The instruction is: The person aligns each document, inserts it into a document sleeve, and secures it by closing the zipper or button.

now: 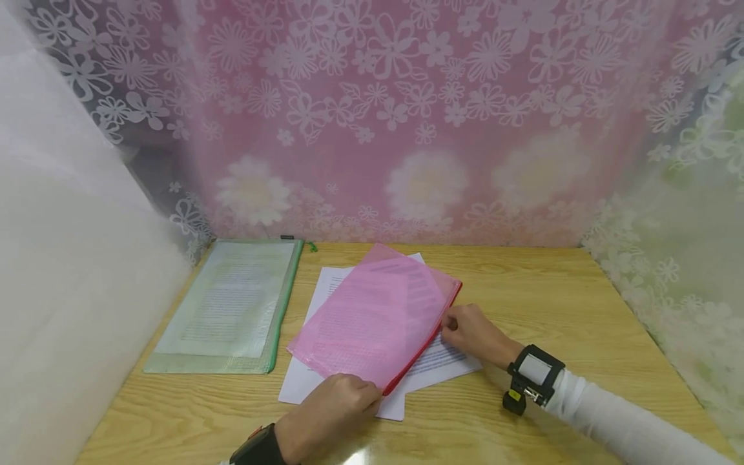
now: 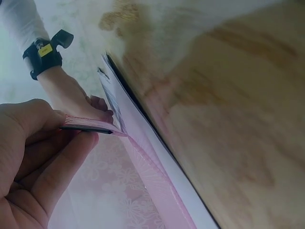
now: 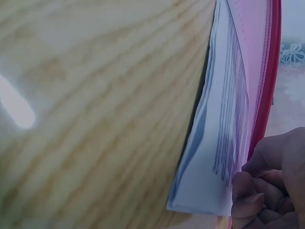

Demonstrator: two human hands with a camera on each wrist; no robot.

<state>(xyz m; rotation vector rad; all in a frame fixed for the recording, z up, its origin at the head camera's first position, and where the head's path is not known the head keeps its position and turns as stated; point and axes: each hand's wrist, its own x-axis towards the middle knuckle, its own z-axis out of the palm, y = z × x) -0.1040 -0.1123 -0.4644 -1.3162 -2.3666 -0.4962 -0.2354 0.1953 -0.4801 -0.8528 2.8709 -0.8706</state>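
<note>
A translucent pink zip folder with a red edge lies tilted over loose printed sheets. My left hand pinches the near corner of the folder; in the left wrist view its thumb and fingers grip the edge, where a dark strip shows. The right hand has its fingers curled at the folder's red zipped edge, on the right side. In the right wrist view, thumb and forefinger of the right hand pinch right at that red edge, with the sheets' edges beside them.
A green zip folder with printed paper inside lies at the left of the wooden table. A flowered pink curtain hangs behind the table's back edge. White sheeting stands on the left, and flowered sheeting on the right.
</note>
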